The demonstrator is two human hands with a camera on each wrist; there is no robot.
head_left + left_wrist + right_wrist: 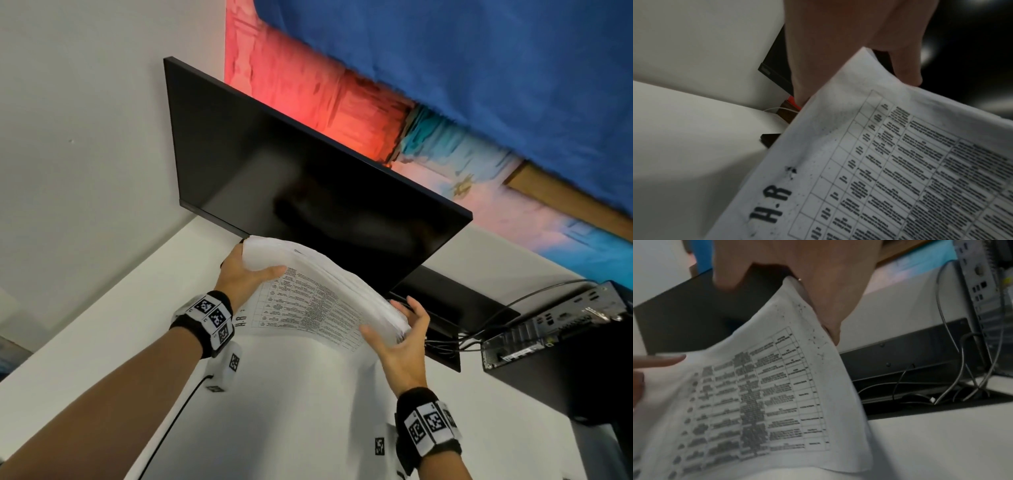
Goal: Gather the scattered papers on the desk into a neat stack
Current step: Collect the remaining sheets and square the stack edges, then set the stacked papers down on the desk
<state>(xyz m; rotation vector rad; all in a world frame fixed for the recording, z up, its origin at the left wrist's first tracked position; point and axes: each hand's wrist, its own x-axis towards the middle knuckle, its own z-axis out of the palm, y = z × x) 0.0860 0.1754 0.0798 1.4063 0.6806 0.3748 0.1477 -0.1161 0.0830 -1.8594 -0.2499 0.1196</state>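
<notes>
A thick stack of white papers stands on its long edge on the white desk, sagging in the middle, just in front of the monitor. Its front sheet is a printed table marked "H-R". My left hand grips the stack's left end, thumb across the front and fingers behind. My right hand holds the right end, thumb on the front and fingers spread behind. The left wrist view shows the papers under my left hand. In the right wrist view my right hand pinches the papers' upper corner.
A dark monitor stands close behind the stack, its black base to the right. A small computer with several cables sits at the far right. A black cable runs along the desk under my left forearm.
</notes>
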